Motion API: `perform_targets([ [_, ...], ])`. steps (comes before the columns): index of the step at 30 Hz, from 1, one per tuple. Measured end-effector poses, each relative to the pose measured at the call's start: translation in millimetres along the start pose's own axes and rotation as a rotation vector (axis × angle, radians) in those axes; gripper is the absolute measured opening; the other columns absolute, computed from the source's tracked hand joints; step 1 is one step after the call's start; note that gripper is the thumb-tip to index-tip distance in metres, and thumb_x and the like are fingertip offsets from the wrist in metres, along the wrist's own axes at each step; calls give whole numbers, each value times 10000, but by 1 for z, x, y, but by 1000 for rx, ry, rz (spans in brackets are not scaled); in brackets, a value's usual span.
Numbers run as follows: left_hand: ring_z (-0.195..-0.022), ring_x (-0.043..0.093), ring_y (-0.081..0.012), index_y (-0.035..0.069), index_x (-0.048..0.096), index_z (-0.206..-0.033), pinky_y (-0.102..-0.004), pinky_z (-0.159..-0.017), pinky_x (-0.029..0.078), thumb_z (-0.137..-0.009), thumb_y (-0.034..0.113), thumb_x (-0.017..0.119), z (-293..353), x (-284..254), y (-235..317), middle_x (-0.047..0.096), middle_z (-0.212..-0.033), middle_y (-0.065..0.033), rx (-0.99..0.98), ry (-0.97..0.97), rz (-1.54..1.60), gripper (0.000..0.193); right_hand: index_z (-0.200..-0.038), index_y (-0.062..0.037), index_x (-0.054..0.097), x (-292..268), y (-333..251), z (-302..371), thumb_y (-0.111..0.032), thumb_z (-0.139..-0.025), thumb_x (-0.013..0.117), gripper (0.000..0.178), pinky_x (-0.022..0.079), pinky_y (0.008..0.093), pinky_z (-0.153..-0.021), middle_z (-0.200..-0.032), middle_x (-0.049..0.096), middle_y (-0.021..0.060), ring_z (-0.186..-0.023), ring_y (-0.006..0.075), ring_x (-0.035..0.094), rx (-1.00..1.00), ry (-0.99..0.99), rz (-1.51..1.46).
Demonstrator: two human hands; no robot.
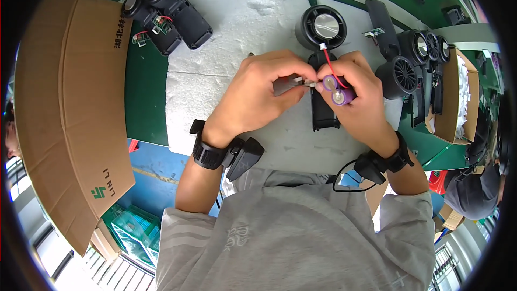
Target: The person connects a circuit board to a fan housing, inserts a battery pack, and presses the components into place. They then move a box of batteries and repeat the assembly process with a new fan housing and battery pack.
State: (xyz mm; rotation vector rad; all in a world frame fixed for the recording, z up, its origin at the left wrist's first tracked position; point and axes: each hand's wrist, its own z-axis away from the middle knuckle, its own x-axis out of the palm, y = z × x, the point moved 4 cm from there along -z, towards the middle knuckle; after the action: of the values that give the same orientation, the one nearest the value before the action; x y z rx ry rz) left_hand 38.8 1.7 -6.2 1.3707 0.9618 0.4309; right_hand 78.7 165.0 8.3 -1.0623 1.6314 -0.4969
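My right hand (362, 94) is closed round a pair of purple battery cells (340, 96), their ends facing up. A red wire (336, 70) with a white plug rises from the cells towards the round head of a black handheld fan (327, 24). The thumb and forefinger of my left hand (264, 90) pinch a small pale-and-metal part (306, 82), too small to make out. Both hands' fingertips nearly meet at this part. Beneath them lies the fan's black handle (323, 114), partly hidden by the fingers.
White foam sheets (215, 27) cover the green bench. Two black fan bodies (177, 16) with loose circuit boards lie at the back left. A tall cardboard box (81, 113) walls the left side. More fans (399, 75) and a small carton (449, 110) with white pieces stand right.
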Motion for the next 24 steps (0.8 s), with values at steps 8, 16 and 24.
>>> perform_targets([
  [8,-754,637,-184,57,678,-1000,-279,-671,501,-714,-92,658,0,1,2,653,-879,-82,11,71,80,324,-894,-55,630,-1,2,0,42,-668,793,295,464,295,-633,-807,561,74,-730,210,562,-60,10,55],
  [16,-786,632,-199,68,711,-918,-282,-678,499,-687,-150,618,0,-3,-2,643,-955,-90,164,66,-92,330,-858,-61,637,-1,1,2,34,-644,806,288,460,286,-621,-785,566,68,-715,204,550,-49,-2,55],
  [24,-860,617,-183,44,688,-897,-269,-693,502,-679,-177,625,2,1,11,595,-998,-96,91,-2,-47,316,-860,-62,646,1,4,4,15,-646,808,279,463,286,-612,-781,569,65,-720,197,551,-50,29,68],
])
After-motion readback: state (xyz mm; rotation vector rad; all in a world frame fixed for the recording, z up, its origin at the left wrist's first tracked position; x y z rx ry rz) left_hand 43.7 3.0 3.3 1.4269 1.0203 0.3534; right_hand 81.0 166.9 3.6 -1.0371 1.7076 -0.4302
